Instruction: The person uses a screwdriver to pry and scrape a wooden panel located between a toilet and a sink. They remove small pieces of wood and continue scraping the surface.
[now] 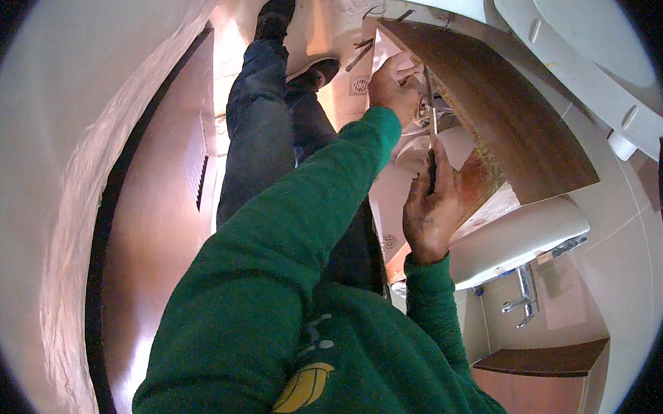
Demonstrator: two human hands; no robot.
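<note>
My right hand (431,213) is closed round the black handle of a thin tool with a long, narrow metal blade (432,127). The blade points away from me, along the rough raw edge of a brown wood-grain board (502,108). Farther off, my left hand (394,91) is bent in beside the same edge, near the blade's far end. Its fingers are curled, and what they grip is partly hidden. Below the hands, pale curved shapes (412,152) show in the gap beside the board; I cannot make out what they are.
A white washbasin (520,238) with a chrome tap (526,294) stands to the right, above a brown cabinet (536,384). A white toilet seat (585,44) is at the far right. On the left is a wooden door (159,216) with a vent. Dark scraps (359,55) lie on the floor.
</note>
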